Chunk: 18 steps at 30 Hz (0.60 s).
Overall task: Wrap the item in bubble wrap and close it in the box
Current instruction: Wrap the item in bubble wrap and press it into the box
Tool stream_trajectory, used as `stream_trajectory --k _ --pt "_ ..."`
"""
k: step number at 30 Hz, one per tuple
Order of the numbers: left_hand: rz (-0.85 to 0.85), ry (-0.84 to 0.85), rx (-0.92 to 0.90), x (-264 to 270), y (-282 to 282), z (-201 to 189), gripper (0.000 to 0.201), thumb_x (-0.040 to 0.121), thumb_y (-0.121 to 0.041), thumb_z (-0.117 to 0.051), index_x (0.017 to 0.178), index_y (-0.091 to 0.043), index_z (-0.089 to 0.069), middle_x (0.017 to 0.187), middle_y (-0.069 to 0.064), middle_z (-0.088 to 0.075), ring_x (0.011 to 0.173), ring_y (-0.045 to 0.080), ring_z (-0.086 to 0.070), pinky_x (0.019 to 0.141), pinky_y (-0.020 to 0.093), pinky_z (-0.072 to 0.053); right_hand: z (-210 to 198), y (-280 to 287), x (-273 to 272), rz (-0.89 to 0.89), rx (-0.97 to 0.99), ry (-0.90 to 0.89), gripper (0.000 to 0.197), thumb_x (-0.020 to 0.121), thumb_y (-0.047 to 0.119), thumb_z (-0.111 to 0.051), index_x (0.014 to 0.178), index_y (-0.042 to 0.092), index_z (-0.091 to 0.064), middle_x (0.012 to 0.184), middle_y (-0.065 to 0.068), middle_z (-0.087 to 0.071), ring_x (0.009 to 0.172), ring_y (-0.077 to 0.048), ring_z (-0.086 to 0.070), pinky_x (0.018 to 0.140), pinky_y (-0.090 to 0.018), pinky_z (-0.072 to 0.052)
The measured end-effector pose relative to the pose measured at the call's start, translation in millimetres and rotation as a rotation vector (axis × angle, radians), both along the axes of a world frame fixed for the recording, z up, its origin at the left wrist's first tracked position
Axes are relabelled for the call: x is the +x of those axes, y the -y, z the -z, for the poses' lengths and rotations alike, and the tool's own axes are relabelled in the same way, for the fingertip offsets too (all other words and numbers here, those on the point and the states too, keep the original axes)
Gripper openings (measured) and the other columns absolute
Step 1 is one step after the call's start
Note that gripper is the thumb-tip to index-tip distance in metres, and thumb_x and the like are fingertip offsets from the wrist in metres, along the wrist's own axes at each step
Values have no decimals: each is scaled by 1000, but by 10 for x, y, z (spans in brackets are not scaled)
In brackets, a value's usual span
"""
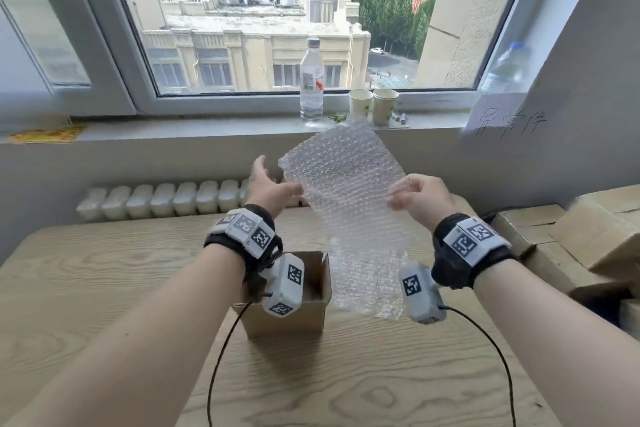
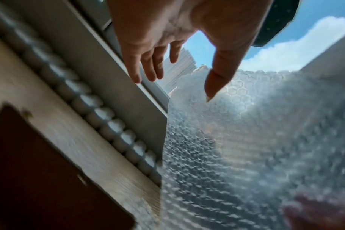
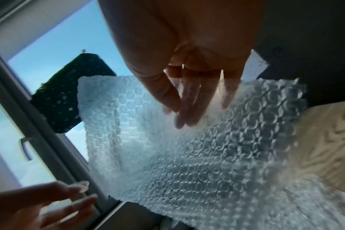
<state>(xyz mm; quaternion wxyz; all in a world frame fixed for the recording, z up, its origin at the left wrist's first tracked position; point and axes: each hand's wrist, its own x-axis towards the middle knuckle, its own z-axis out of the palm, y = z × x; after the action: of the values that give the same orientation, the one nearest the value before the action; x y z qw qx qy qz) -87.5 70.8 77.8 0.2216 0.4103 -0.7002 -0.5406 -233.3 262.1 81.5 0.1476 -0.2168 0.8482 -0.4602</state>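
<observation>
Only your right hand pinches the clear bubble-wrap sheet; your left hand, fingers spread, holds nothing, so the sheet may slip.

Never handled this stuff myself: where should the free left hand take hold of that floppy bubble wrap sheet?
At the left edge of the bubble wrap, coming from the left, level with the right hand pinching the opposite edge. The sheet hangs limp, so matching grips should spread it flat. The left hand is open beside it.
</observation>
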Motion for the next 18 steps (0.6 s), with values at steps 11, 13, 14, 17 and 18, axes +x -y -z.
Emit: stream_trajectory --k 11,13,14,17,18 --pt "120 17 -168 537 85 -144 88 69 -26 -83 142 -21 -35 140 0 -50 129 19 -48 108 32 -34 -404 448 520 -193 126 -255 25 80 7 -61 62 25 -64 84 1 -70 93 -15 -63 79 -21 -39" --pt "94 8 -215 562 97 -170 41 77 -29 -77 113 -17 -58 103 -4 -66 98 10 -63 88 24 -49 -462 497 550 -185 100 -276 17 81 10 -61 74 23 -68 90 2 -70 93 -14 -61 80 -21 -40" --pt "86 -19 -213 573 110 -168 26 83 -27 -72 104 -15 -62 89 -7 -65 81 2 -61 74 18 -48 -485 513 551 -165 76 -278 14 82 11 -61 86 22 -69 96 2 -69 95 -13 -60 82 -23 -42" --pt "40 -165 -86 592 200 -106 12 92 -18 -62 89 -7 -66 69 -11 -70 68 -3 -61 83 23 -49 -475 543 478 -58 15 -261 40 81 15 -64 121 22 -58 125 -2 -59 117 -18 -55 98 -32 -44" --pt "23 -215 -17 613 229 -80 14 93 -15 -60 80 -9 -62 58 -10 -71 61 -2 -65 88 29 -48 -459 533 460 -17 20 -259 49 81 16 -64 129 22 -52 133 -5 -54 123 -21 -50 102 -34 -41"
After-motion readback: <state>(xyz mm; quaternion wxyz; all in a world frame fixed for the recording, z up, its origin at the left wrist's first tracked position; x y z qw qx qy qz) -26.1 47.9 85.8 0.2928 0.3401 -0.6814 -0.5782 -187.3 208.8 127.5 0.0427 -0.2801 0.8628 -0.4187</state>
